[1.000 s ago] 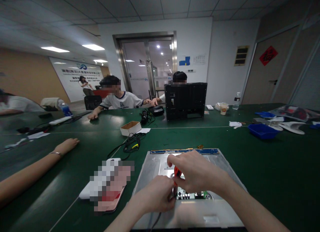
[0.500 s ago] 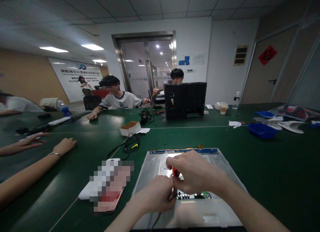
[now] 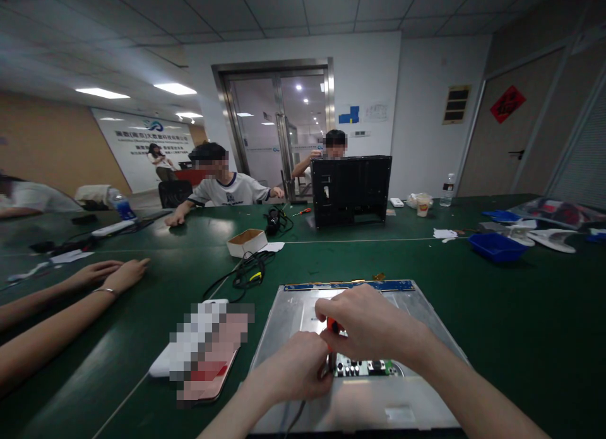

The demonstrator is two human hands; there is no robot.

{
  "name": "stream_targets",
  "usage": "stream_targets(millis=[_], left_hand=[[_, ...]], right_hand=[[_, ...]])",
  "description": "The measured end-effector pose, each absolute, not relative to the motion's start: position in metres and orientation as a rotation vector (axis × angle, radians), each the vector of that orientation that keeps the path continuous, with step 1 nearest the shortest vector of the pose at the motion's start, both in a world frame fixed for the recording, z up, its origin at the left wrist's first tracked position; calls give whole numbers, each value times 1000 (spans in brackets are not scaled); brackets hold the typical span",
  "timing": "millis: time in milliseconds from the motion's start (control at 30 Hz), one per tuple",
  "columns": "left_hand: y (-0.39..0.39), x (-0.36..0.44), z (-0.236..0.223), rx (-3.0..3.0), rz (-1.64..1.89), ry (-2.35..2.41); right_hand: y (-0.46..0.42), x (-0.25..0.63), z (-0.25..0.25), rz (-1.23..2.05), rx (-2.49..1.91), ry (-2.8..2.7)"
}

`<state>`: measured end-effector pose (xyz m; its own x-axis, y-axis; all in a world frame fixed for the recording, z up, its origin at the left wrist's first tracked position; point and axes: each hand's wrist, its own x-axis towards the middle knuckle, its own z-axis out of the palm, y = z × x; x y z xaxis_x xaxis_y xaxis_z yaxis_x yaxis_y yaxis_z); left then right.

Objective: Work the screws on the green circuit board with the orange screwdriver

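A flat silver metal panel (image 3: 426,313) lies on the green table (image 3: 521,325) right in front of me, with a small green circuit board (image 3: 367,367) exposed near its middle. My right hand (image 3: 369,328) is closed round a red-handled screwdriver (image 3: 334,327) held upright over the board's left end. My left hand (image 3: 296,366) is curled in a pinch against the lower shaft of the screwdriver, just left of the board. A dark cable (image 3: 294,417) runs out from under my left wrist.
A blurred-out flat object on a white device (image 3: 208,347) lies left of the panel. Black cables (image 3: 249,270) and a small cardboard box (image 3: 247,241) sit beyond. A neighbour's two forearms (image 3: 61,313) rest at left. A blue tray (image 3: 497,246) is at right; people and a black frame (image 3: 351,190) are opposite.
My hands have barely shifted on the screwdriver. The neighbour's second hand came in and now rests beside the first. The person behind the black frame raised an arm.
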<state>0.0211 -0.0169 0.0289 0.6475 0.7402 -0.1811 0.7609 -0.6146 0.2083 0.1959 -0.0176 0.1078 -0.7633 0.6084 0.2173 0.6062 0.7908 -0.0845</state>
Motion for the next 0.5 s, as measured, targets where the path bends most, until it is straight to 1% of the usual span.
stream_targets(millis=[200, 500], left_hand=[[-16, 20, 29, 2616, -55, 1222], [-16, 20, 28, 2614, -92, 1203]], right_hand=[[-18, 197, 109, -9, -938, -2732], [-17, 195, 106, -7, -950, -2754]])
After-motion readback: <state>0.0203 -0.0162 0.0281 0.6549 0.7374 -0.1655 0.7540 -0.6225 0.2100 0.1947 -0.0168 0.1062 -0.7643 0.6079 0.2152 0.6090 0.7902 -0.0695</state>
